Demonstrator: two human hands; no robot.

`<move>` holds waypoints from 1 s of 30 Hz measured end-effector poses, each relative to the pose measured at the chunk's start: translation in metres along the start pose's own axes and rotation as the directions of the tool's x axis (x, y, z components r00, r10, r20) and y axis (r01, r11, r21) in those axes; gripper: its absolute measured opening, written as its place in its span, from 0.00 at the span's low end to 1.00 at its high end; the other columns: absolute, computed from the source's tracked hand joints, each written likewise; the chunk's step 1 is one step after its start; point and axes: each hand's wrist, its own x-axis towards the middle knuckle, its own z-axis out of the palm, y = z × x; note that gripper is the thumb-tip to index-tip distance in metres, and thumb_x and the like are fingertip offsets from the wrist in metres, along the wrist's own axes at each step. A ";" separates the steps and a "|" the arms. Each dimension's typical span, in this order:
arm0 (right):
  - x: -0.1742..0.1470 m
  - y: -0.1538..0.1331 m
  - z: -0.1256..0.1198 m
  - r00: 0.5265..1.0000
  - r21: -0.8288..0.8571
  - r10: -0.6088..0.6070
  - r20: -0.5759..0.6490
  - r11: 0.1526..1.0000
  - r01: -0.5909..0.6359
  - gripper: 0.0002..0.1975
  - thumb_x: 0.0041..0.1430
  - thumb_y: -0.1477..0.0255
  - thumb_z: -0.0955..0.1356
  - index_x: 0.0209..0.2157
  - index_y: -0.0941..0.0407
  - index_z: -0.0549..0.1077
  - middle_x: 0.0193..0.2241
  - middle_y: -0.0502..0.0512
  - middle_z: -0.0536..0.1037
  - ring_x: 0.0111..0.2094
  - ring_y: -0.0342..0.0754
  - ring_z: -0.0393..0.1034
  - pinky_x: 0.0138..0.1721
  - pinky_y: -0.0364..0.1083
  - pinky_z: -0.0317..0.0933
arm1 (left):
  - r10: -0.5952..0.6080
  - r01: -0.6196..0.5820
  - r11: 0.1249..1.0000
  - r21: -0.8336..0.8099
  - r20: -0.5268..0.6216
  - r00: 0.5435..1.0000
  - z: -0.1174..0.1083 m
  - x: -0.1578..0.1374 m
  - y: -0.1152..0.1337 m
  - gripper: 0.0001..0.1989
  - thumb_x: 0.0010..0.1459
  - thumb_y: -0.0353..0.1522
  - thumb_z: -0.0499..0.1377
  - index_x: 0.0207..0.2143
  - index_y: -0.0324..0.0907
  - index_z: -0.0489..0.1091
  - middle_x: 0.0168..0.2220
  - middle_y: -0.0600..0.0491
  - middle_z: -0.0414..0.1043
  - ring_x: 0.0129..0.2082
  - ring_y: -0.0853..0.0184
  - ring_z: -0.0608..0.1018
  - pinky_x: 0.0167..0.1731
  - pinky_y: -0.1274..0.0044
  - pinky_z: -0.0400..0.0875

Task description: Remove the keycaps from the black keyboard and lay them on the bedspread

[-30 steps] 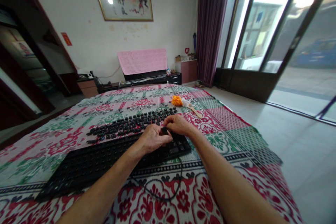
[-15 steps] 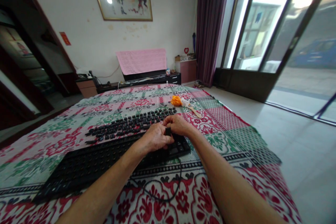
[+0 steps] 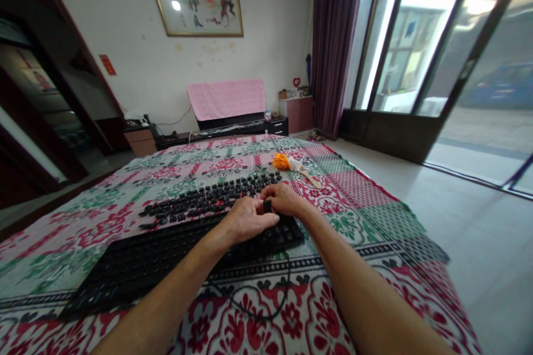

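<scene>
A black keyboard (image 3: 141, 266) lies aslant across the patterned cloth, most of its keycaps off and a few keys seated near its right end. Above that end my two hands meet. Between their fingertips is a small black piece that looks like a keycap (image 3: 267, 207). My left hand (image 3: 245, 219) is closed beside it, its thumb stretched along the near side. My right hand (image 3: 285, 199) has its fingers curled in a pinch on the same piece. Fingers partly hide the grip. Loose black keycaps (image 3: 208, 198) lie in uneven rows just behind the keyboard.
Beyond my right hand lies a wooden-handled brush (image 3: 310, 178) with an orange cloth-like bundle (image 3: 281, 161) by its head. The keyboard's cable (image 3: 287, 283) loops on the near side of the patterned cloth (image 3: 353, 216). The cloth's right edge borders the pale floor.
My left thumb has straightened and moved up slightly beside the small black piece. Both hands stay over the keyboard's right end. The camera view has shifted slightly.
</scene>
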 end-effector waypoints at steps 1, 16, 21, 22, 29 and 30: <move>0.000 0.000 0.000 1.000 -0.004 -0.011 -0.001 1.000 0.011 0.11 0.41 0.76 0.62 0.27 0.58 0.74 0.21 0.48 0.74 0.25 0.41 0.65 0.23 0.37 0.55 | 0.008 -0.007 1.000 0.016 -0.019 1.000 -0.001 0.000 -0.001 0.13 0.45 0.38 0.53 0.22 0.37 0.69 0.16 0.58 0.62 0.16 0.75 0.62 0.16 0.83 0.52; -0.001 -0.001 0.000 1.000 0.013 -0.018 -0.024 1.000 0.019 0.11 0.42 0.72 0.63 0.27 0.58 0.76 0.21 0.48 0.73 0.24 0.40 0.63 0.23 0.38 0.54 | 0.064 -0.064 0.998 0.016 -0.004 0.998 -0.013 -0.003 0.010 0.12 0.43 0.32 0.53 0.30 0.39 0.73 0.18 0.56 0.68 0.18 0.73 0.70 0.19 0.83 0.59; -0.002 -0.004 -0.002 0.999 0.022 -0.033 -0.020 0.999 0.033 0.11 0.42 0.75 0.62 0.27 0.58 0.75 0.21 0.48 0.73 0.24 0.40 0.64 0.23 0.37 0.55 | 0.063 -0.063 0.998 0.000 0.058 0.996 -0.014 -0.003 0.009 0.13 0.44 0.33 0.53 0.31 0.38 0.73 0.20 0.55 0.69 0.20 0.72 0.72 0.20 0.83 0.61; -0.002 -0.004 -0.002 0.999 0.022 -0.037 -0.016 0.999 0.037 0.12 0.42 0.75 0.62 0.27 0.59 0.75 0.21 0.48 0.73 0.24 0.40 0.64 0.23 0.37 0.55 | 0.063 -0.063 0.998 -0.002 0.078 0.995 -0.014 -0.003 0.009 0.13 0.44 0.33 0.53 0.31 0.37 0.73 0.20 0.55 0.69 0.20 0.72 0.72 0.20 0.84 0.61; -0.001 -0.001 -0.002 0.999 0.017 -0.046 -0.004 0.999 0.046 0.12 0.43 0.75 0.62 0.28 0.59 0.75 0.21 0.48 0.74 0.24 0.40 0.64 0.24 0.37 0.55 | 0.123 -0.138 0.984 0.116 0.130 0.984 -0.017 -0.004 0.017 0.13 0.45 0.32 0.53 0.31 0.38 0.74 0.19 0.56 0.69 0.18 0.75 0.66 0.19 0.84 0.56; -0.001 0.000 -0.002 0.999 0.014 -0.042 -0.008 0.999 0.042 0.11 0.43 0.75 0.62 0.27 0.59 0.76 0.21 0.48 0.74 0.24 0.40 0.64 0.24 0.37 0.56 | 0.131 -0.149 0.980 0.135 0.133 0.982 -0.016 -0.004 0.019 0.13 0.45 0.32 0.53 0.31 0.39 0.74 0.19 0.57 0.69 0.19 0.74 0.66 0.20 0.84 0.56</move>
